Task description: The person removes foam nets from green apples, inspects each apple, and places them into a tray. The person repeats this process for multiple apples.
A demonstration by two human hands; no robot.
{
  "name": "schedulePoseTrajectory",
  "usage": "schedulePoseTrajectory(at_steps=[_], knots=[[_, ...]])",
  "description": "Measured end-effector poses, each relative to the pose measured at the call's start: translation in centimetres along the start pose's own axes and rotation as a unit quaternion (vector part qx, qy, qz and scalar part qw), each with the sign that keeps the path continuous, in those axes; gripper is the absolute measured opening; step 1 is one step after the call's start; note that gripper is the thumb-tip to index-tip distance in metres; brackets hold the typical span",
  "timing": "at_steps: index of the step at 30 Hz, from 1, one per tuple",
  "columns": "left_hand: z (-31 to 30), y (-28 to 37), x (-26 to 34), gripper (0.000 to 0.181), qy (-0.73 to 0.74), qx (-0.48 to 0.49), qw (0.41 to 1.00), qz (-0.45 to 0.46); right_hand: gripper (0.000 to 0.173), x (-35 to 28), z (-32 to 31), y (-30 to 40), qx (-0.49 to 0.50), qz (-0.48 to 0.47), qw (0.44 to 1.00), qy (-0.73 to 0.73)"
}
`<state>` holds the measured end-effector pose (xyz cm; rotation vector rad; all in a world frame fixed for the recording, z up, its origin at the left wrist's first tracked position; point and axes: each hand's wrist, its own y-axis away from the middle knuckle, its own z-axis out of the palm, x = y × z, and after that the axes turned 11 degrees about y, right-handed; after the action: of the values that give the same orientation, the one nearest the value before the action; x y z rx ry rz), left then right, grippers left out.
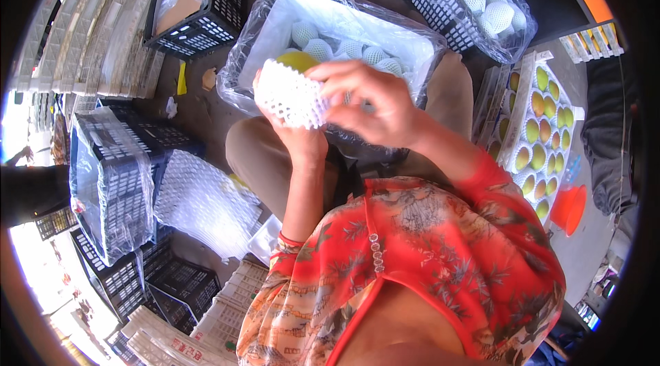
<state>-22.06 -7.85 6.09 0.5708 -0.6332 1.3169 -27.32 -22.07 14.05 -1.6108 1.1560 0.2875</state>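
My left hand (296, 136) holds a green-yellow mango (297, 61) partly covered by a white foam net sleeve (291, 95). At the sleeve's right edge is my right hand (368, 103), fingers bent, with thumb and fingertips close to the netting; whether they pinch it cannot be told. Behind both hands stands a crate lined with white foam and clear plastic film (350, 13), holding several net-wrapped fruits (318, 50). Part of its contents is hidden by my right hand.
A black crate of wrapped fruit (438, 5) stands at upper right, a tray of mangoes (508, 152) at right beside a red basin (570, 209). At left are a black crate with a cardboard box (219, 31), stacked crates (124, 180) and a pile of foam nets (206, 201).
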Motion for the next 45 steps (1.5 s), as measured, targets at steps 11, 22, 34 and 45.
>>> schedulePoseTrajectory(at_steps=[11, 22, 34, 45], knots=[[1.9, -0.4, 1.2, 0.096, 0.133, -0.314, 0.898, -0.279, 0.077, 1.7, -6.3, 5.4, 0.028, 0.365, 0.878, -0.307], [11.0, 6.7, -7.1, 0.082, -0.089, -0.507, 0.816, -0.264, 0.091, -4.0, -15.8, 18.4, 0.228, 0.486, 0.815, -0.217], [17.9, 14.2, -13.5, 0.059, -0.272, -0.8, 0.525, -0.1, 0.103, -10.9, -26.6, 42.9, 0.293, 0.766, 0.572, 0.022], [13.5, 28.4, -24.6, 0.02, -0.115, -0.934, 0.298, 0.158, 0.107, -6.7, -25.4, 44.5, 0.295, 0.768, 0.558, 0.111]])
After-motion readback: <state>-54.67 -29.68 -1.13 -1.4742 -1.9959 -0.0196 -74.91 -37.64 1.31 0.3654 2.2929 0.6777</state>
